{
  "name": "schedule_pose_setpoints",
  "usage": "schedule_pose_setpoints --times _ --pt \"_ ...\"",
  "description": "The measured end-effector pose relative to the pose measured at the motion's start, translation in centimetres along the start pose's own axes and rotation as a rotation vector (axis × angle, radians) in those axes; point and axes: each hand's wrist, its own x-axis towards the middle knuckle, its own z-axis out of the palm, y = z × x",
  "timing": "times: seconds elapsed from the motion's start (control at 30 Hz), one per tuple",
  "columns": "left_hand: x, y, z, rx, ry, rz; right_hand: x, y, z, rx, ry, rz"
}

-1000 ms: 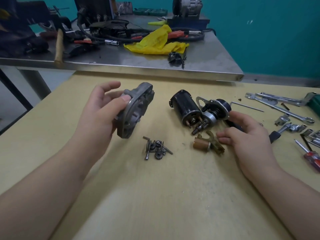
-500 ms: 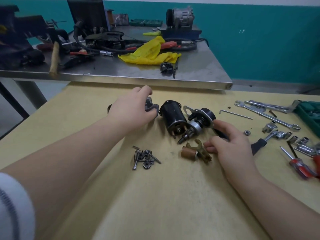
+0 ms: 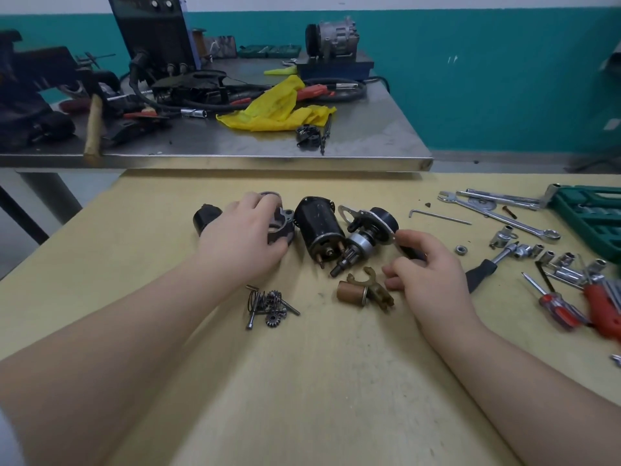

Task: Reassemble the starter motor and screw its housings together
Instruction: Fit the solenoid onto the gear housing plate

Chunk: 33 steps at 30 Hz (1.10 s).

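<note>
My left hand [image 3: 243, 235] lies over the grey drive-end housing [image 3: 281, 227], which sits on the wooden table, fingers curled round its far rim. A black cap [image 3: 204, 218] lies just left of it. To the right rest the black motor body [image 3: 319, 227] and the pinion shaft assembly with its round plate [image 3: 368, 230]. My right hand [image 3: 426, 267] rests on the table with fingers curled over a black screwdriver handle [image 3: 408, 252]. The brass plunger with its fork lever [image 3: 364, 290] lies in front, next to the small gears and bolts [image 3: 270, 306].
Wrenches [image 3: 497, 210], an Allen key [image 3: 440, 216], sockets with a ratchet [image 3: 524, 253], red screwdrivers [image 3: 564, 311] and a green socket case [image 3: 594, 216] fill the table's right side. A steel bench [image 3: 235, 142] behind carries a yellow rag, hammer, cables and machines.
My left hand has lowered the grey housing from the air onto the table left of the motor body. My right hand stayed by the fork lever. The view tilted up.
</note>
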Motion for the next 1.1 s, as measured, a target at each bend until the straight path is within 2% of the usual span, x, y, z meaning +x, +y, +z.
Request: schedule_pose_setpoints --times 0.13,0.27,0.33,0.43,0.63,0.8,0.87,0.93,1.1 --pt "-5.2 -0.6 -2.1 -0.159 0.07 0.08 -0.4 -0.1 0.1 -0.021 -0.004 -0.065" --pt "-10.5 -0.9 -1.9 -0.159 -0.087 0.167 -1.1 -0.2 0.3 -0.23 -0.077 -0.228" --pt "-11.5 -1.5 -1.4 -0.163 -0.161 0.141 -1.5 -0.2 0.5 -0.311 -0.127 -0.305" --pt "-11.6 -2.6 -1.0 -0.273 -0.102 0.111 -1.8 -0.1 0.5 -0.337 -0.168 -0.347" --pt "-10.6 -2.4 -0.3 -0.413 -0.06 0.049 -1.7 -0.2 0.3 -0.317 -0.127 -0.339" --pt "-9.0 -2.3 -0.1 -0.682 -0.023 -0.193 -1.6 -0.3 0.3 -0.327 -0.129 -0.323" --pt "-7.9 -3.3 -0.6 -0.653 0.029 -0.259 -1.5 -0.3 0.2 -0.324 -0.134 -0.316" --pt "-7.1 -4.3 -1.0 -0.536 -0.015 -0.281 -1.5 -0.3 0.2 -0.319 -0.137 -0.295" --pt "-7.2 -4.4 -0.3 -0.46 -0.044 -0.228 -1.2 -0.1 0.2 -0.321 -0.13 -0.275"
